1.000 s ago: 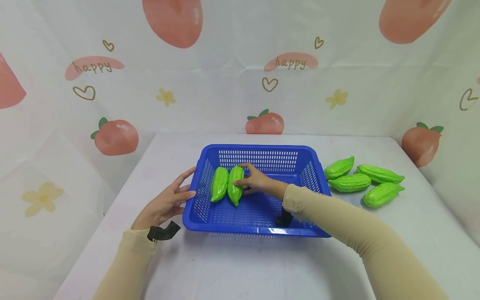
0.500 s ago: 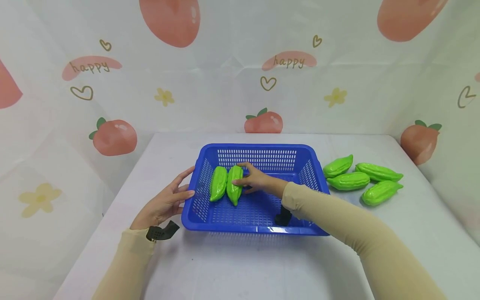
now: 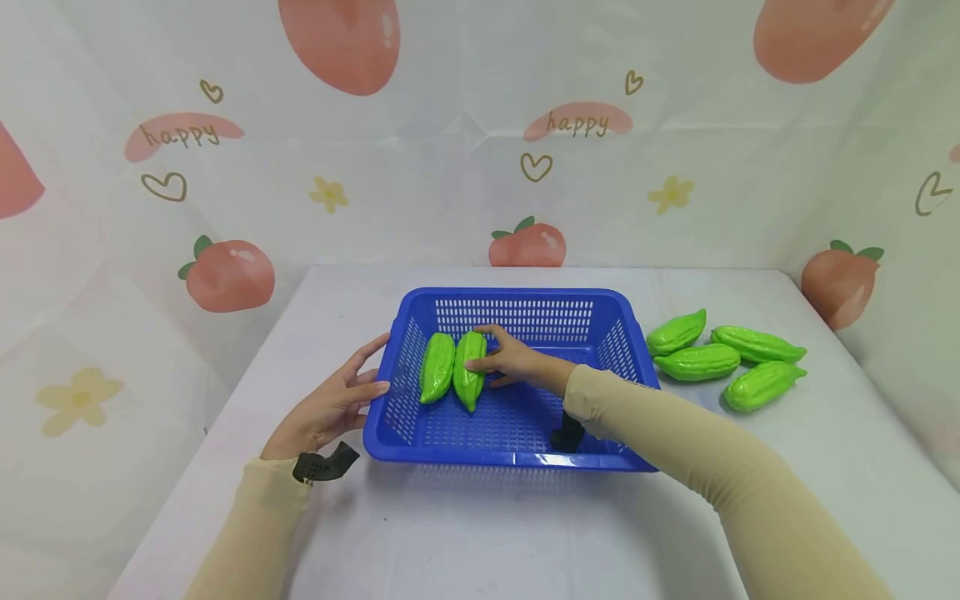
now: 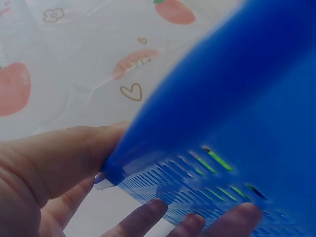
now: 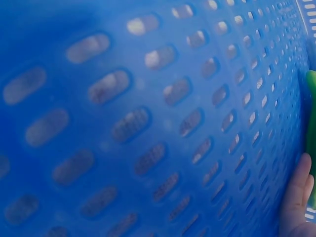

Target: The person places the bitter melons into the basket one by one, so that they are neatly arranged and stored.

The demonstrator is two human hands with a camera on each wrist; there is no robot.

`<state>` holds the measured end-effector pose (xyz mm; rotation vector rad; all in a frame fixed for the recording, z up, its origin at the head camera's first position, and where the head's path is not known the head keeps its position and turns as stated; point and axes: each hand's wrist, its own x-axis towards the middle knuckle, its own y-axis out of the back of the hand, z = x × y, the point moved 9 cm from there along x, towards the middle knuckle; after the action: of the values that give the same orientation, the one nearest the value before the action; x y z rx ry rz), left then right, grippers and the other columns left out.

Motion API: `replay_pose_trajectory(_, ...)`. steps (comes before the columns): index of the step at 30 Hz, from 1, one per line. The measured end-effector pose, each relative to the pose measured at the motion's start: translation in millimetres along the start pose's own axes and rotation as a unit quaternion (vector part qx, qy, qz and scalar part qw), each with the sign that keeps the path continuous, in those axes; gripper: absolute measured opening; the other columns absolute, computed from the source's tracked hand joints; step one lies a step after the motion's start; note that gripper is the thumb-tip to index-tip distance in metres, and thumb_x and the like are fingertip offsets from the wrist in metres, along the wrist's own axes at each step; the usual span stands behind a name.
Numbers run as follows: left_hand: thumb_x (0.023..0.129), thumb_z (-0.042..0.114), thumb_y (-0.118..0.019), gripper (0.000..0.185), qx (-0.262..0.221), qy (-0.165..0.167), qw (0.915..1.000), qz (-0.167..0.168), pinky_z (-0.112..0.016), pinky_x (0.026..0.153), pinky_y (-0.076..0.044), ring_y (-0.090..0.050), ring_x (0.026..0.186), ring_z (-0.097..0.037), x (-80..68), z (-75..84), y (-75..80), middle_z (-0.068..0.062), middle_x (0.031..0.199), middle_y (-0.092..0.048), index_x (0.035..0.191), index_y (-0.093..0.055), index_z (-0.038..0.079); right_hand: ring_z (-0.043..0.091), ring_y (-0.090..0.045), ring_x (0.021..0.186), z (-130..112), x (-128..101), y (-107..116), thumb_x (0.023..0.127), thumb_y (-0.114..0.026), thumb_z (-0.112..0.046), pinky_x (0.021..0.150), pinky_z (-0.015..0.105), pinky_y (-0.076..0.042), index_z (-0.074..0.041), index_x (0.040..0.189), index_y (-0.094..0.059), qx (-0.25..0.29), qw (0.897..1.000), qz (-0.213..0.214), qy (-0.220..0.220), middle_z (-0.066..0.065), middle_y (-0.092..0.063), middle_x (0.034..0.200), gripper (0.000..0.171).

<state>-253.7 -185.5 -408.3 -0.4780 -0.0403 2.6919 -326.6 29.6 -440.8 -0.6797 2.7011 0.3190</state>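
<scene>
- While the right-hand gourd (image 3: 469, 370) lies inside the blue basket (image 3: 525, 457), its long axis runs front to back, touching a second gourd (image 3: 438, 367) on its left.
- Right hand (image 3: 512, 359) is nearer, just right of it, thumb and fingers curled lightly round its side.
- Left hand (image 3: 335, 402) presses straight fingers on the basket's outer wall.
- Four spare gourds (image 3: 698, 362) wait on the table (image 3: 480, 533), well apart.
</scene>
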Motion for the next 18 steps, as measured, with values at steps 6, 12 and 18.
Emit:
replay_pose_trajectory(6, 0.095, 0.016, -0.062, 0.079, -0.001, -0.001, 1.0, -0.006, -0.045, 0.086, -0.056, -0.067, 0.103, -0.023, 0.0, -0.3, -0.7, -0.02, 0.154, -0.031, 0.152, -0.015, 0.044, 0.043, -0.05, 0.124, 0.3, -0.3, 0.3, 0.09, -0.067, -0.012, 0.093, 0.051, -0.052, -0.018, 0.151, -0.023, -0.001, 1.0, -0.002, 0.001, 0.03, -0.043, 0.138, 0.075)
replay_pose_trajectory(12, 0.095, 0.015, -0.061, 0.079, -0.012, 0.004, 0.9998, -0.015, -0.045, 0.088, -0.055, -0.066, 0.104, -0.023, -1.0, -1.1, -1.9, -0.019, 0.153, -0.031, 0.151, -0.016, 0.046, 0.044, -0.049, 0.125, 0.8, 0.2, 0.7, 0.09, -0.068, -0.012, 0.093, 0.051, -0.052, -0.018, 0.151, -0.022, 0.002, 1.0, -0.003, 0.002, 0.03, -0.043, 0.138, 0.076)
replay_pose_trajectory(18, 0.096, 0.015, -0.06, 0.079, -0.011, -0.001, 0.9998, -0.015, -0.045, 0.088, -0.055, -0.066, 0.106, -0.024, -1.2, 0.0, -2.1, -0.019, 0.155, -0.027, 0.152, -0.014, 0.044, 0.045, -0.047, 0.126, 0.7, 1.0, 0.6, 0.09, -0.068, -0.014, 0.094, 0.051, -0.052, -0.019, 0.151, -0.022, 0.0, 1.0, -0.006, 0.003, 0.031, -0.041, 0.139, 0.077)
